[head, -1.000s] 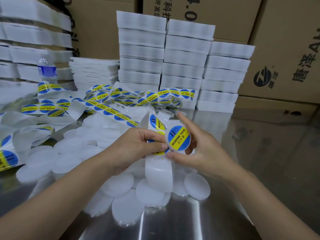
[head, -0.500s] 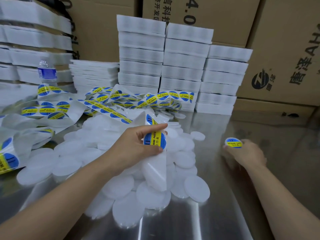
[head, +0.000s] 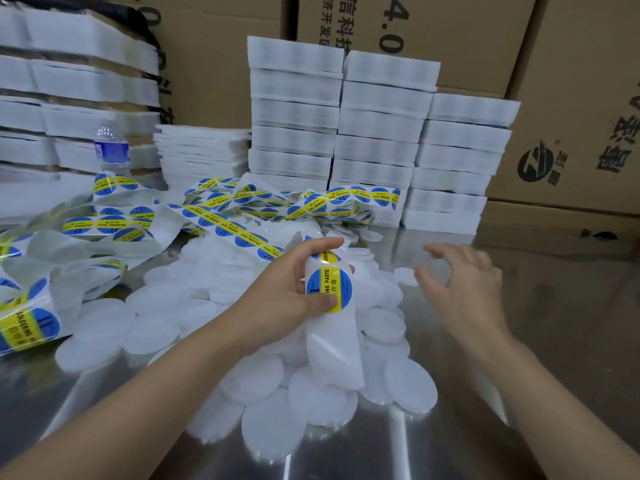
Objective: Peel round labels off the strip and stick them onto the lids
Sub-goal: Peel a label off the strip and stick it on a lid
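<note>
Near on the shiny metal desk (head: 519, 375), a heap of white round plastic lids (head: 263, 382) waits. The left hand (head: 287, 299) grips the white backing strip (head: 332, 351), thumb on a blue-and-yellow round label (head: 330, 287). Farther right, the right hand (head: 460, 282) hovers wide, holding nothing. Best to pick one flat lid, then peel slowly.

We are looking at a shiny metal table (head: 554, 323) that is reflecting the room light. Behind it, brown cardboard boxes (head: 581, 81) with black printing are standing as a wall; stacks of white packs (head: 381, 129) and a water bottle (head: 111, 150) are standing before them.
</note>
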{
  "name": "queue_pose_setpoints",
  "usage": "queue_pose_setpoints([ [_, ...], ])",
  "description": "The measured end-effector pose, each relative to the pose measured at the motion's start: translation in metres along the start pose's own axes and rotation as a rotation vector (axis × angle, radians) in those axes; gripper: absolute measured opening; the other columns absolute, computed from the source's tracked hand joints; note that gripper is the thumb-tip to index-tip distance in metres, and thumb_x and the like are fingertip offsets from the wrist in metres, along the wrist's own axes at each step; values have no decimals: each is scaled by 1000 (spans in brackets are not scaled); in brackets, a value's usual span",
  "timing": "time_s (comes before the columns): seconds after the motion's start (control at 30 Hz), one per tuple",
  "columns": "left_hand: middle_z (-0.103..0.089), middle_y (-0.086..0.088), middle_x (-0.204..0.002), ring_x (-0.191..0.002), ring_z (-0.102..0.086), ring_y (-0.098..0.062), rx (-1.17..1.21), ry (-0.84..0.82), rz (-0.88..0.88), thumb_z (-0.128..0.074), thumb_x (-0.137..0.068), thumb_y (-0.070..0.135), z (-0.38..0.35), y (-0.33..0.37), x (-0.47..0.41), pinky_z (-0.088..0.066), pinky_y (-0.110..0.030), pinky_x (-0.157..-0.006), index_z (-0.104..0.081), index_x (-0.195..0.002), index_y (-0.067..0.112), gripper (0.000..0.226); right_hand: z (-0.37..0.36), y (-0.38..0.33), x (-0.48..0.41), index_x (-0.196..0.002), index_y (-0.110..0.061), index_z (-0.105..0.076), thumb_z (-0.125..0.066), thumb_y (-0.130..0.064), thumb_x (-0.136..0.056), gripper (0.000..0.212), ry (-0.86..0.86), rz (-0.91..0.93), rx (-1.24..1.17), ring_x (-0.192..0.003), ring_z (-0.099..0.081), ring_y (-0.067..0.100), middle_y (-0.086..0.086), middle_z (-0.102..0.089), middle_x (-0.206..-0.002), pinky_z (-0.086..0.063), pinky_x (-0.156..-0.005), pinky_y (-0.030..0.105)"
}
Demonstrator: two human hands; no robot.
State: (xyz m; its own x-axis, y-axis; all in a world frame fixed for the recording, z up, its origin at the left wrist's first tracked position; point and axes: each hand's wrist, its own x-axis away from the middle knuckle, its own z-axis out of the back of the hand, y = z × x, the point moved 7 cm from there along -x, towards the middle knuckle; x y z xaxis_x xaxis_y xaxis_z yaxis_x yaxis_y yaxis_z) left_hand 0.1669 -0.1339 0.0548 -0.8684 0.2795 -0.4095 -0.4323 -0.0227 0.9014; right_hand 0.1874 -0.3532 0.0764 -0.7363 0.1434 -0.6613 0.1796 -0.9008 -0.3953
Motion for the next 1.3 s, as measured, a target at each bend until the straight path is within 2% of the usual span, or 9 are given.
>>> queue_pose_setpoints([
  [0.3,-54,9,-92,-65,-52,-5,-134,-56,-108,-63,-82,-5,-12,9,3,-42,-7,-62,-39,-136,39,74,17,-103,64,-93,-23,-72,-56,-31,-79,23,132,487,-272,-83,-50,13,-7,-65,-84,-31,-76,25],
  [0.4,-59,2,-101,-80,-57,-3,-147,-51,-85,-66,-82,4,-12,6,2,-50,-25,-78,-38,-138,44,74,18,-99,63,-90,-23,-73,-59,-29,-79,19,176,490,-225,-80,-52,15,-7,-67,-82,-31,-75,27],
  [0.53,-65,5,-101,-93,-60,-34,-183,-58,-75,-65,-82,2,-13,3,3,-55,-38,-86,-38,-134,51,76,19,-94,60,-84,-24,-74,-67,-26,-77,10,239,476,-184,-74,-56,18,-8,-66,-76,-29,-73,27],
  [0.67,-56,0,-78,-69,-51,-23,-241,-41,-59,-64,-78,13,-11,2,4,-54,-54,-83,-40,-131,57,73,20,-91,58,-81,-26,-74,-66,-30,-77,10,239,469,-218,-76,-49,12,-11,-66,-75,-28,-73,27],
  [0.8,-42,11,-63,-61,-41,-15,-297,-27,-64,-66,-82,9,-10,1,3,-51,-49,-72,-39,-130,59,74,19,-90,56,-78,-27,-74,-73,-26,-72,7,223,466,-235,-76,-48,9,-11,-66,-74,-27,-74,26],
  [0.9,-42,-11,-69,-67,-45,-30,-269,-39,-45,-65,-83,6,-11,2,4,-53,-54,-80,-40,-131,57,74,18,-89,56,-77,-28,-73,-73,-26,-71,6,200,458,-244,-76,-48,8,-13,-66,-74,-26,-74,24],
  [1.1,-29,2,-54,-54,-31,-14,-163,113,-82,-64,-77,26,0,13,5,-33,-25,-55,-50,-116,56,51,16,-92,57,-73,-26,-71,-68,-27,-74,3,153,469,-262,-78,-48,10,-9,-63,-75,-28,-73,26],
  [1.23,-43,-5,-62,-57,-35,-17,-169,304,-37,-63,-88,32,17,12,1,-37,-31,-62,-49,-112,54,36,13,-95,60,-73,-21,-72,-70,-20,-72,3,98,488,-285,-79,-46,12,-4,-58,-75,-31,-74,28],
  [1.3,-63,-17,-100,-66,-50,-21,-206,378,-15,-62,-90,24,24,10,1,-43,-31,-71,-46,-124,48,45,12,-98,61,-73,-18,-72,-71,-18,-71,2,35,502,-320,-79,-46,13,-3,-55,-75,-32,-75,26],
])
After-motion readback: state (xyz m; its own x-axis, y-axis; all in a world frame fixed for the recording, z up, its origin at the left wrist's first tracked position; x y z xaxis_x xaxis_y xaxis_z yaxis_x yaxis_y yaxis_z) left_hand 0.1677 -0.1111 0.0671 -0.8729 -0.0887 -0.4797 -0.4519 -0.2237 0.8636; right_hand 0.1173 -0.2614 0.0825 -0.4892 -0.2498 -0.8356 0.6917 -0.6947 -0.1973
